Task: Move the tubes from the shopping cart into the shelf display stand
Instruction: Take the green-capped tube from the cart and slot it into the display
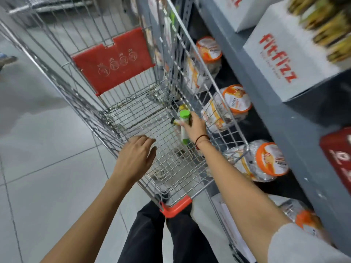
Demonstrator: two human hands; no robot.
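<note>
A wire shopping cart (106, 103) with a red child-seat flap stands in front of me. Inside it, my right hand (194, 127) is shut on a white tube with a green cap (184, 126), held upright near the cart's right wall. Another tube with a yellow cap (182, 107) lies on the cart floor just beyond it, partly hidden. My left hand (135, 158) hovers over the cart's left rim, fingers apart and holding nothing. At the upper right, white "fitfizz" display boxes (284, 59) sit on the grey shelf (266, 103), with yellow tubes (326, 25) standing in one.
Clear jars with orange lids (235, 99) lie on the lower shelf right beside the cart. A red box (338, 154) sits at the right edge. The cart's orange corner bumper (175, 206) is close to my legs. Grey floor tiles stretch to the left.
</note>
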